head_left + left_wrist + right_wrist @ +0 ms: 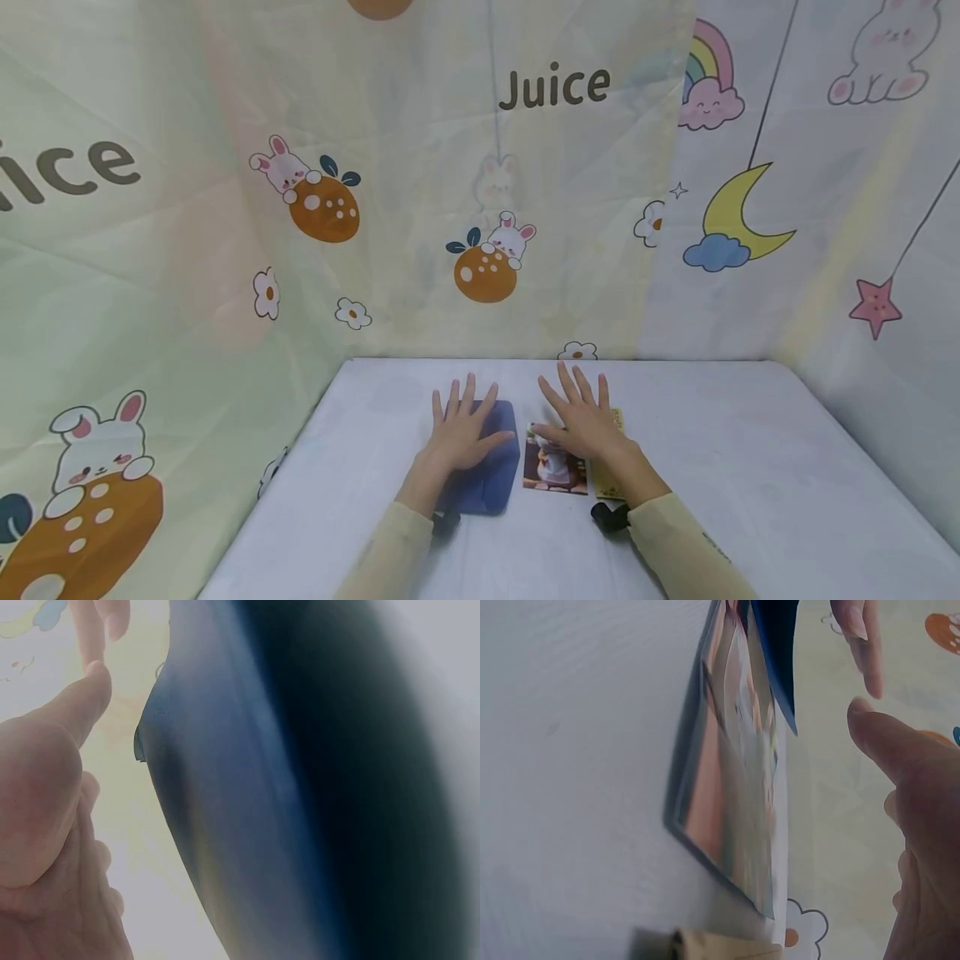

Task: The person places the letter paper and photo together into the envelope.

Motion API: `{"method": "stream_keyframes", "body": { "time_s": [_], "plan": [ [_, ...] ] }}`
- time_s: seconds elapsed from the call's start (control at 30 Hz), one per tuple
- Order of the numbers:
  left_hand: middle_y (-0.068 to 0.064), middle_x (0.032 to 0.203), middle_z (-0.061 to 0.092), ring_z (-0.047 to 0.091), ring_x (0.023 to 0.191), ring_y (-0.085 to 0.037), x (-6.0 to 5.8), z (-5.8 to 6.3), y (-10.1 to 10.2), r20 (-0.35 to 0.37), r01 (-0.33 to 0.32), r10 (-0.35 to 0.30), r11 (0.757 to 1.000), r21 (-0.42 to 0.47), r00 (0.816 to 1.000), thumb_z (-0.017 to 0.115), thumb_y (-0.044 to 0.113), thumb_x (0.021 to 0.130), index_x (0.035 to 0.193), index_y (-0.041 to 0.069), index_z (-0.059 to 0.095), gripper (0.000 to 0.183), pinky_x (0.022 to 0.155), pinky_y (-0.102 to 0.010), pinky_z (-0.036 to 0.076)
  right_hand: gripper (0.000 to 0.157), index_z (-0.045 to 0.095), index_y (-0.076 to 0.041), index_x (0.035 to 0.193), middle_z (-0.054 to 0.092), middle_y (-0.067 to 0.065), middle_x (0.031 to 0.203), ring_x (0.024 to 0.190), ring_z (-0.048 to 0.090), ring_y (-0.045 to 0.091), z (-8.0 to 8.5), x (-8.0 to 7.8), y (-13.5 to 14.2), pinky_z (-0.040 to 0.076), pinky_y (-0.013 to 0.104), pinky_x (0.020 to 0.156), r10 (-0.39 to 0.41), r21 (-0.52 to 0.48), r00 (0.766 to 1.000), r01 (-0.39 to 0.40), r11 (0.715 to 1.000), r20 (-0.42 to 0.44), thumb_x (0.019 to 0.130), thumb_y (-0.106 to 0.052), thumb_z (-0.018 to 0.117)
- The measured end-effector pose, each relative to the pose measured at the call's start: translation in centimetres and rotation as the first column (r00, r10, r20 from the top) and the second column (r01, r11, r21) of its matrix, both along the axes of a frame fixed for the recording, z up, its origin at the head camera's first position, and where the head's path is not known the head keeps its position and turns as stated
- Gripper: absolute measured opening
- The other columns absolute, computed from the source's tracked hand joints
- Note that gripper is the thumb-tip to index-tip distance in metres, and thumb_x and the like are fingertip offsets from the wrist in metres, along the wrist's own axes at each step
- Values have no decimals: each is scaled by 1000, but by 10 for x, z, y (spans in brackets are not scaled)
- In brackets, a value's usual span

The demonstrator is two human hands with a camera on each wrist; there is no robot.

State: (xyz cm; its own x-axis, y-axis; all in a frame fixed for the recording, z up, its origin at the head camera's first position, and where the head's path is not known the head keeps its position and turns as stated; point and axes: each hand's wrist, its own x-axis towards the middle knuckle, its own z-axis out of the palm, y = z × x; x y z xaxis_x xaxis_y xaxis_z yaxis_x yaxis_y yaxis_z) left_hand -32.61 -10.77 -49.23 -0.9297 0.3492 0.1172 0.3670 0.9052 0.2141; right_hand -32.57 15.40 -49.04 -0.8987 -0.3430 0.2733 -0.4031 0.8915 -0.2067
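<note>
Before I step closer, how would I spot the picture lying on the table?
Below the bunny-print backdrop is a white table, with flat things lying side by side near its middle. In the head view, the picture lies between a blue panel on the left and a narrow yellow piece on the right. Unlike those neighbours, it shows a pale figure against dark brown.

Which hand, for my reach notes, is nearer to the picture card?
Right. The right hand is over the upper right of the picture card; the left hand is to its left, over the blue folder.
</note>
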Motion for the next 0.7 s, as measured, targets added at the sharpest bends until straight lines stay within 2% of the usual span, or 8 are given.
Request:
{"method": "stream_keyframes", "body": {
  "time_s": [0.3, 0.5, 0.7],
  "plan": [
    [-16, 176, -2, -7, 161, -45, 1, 5, -3, 32, 6, -6, 1000, -12, 999, 46, 76, 96, 167, 33, 14, 89, 123, -73, -7, 86, 31, -21, 164, 7, 17, 175, 161, 6, 46, -2, 1, -7, -8, 75, 121, 37, -2, 999, -37, 999, 11, 95, -62, 63],
    [-20, 175, 6, -2, 161, -47, 1, 7, -8, 55, -6, 8, 1000, -30, 998, 46, 69, 100, 167, 29, 20, 82, 122, -75, -4, 85, 30, -21, 165, 11, 18, 175, 160, 10, 46, -2, 5, -19, -9, 75, 120, 96, -36, 991, -93, 995, 92, 96, -61, 61],
    [-19, 175, 7, -1, 160, -47, 2, 6, -11, 112, 3, -1, 1000, -17, 994, 46, 71, 99, 167, 28, 19, 85, 121, -76, -6, 84, 27, -25, 165, 11, 13, 175, 162, 9, 40, -1, 11, -29, -8, 74, 122, 112, 13, 983, -115, 993, 147, 98, -67, 54]
  ]
}}
